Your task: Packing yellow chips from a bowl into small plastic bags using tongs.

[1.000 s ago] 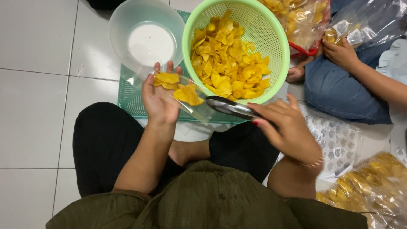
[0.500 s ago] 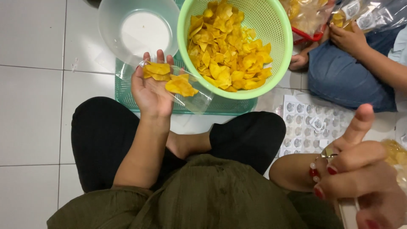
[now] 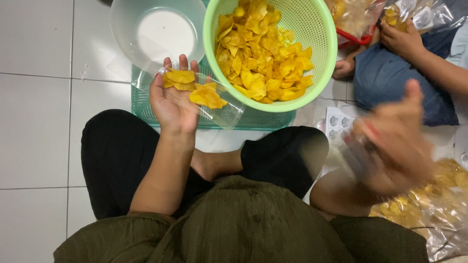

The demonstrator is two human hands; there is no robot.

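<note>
My left hand lies palm up under a clear plastic bag that holds a few yellow chips. The bag's mouth sits against the near rim of a green plastic colander heaped with the same yellow chips. My right hand hangs in the air to the right of my knee, well away from the colander. It is badly blurred, with the thumb up, and whatever is in it cannot be made out.
The colander rests on a green mesh tray on white floor tiles. A clear empty bowl stands behind my left hand. Another person's hand and jeans-clad knee are at top right. Filled chip bags lie lower right, beside a sticker sheet.
My right hand, which held a metal spoon at the bag, has swung away to the right and upward. My left hand keeps the bag at the colander's rim.
</note>
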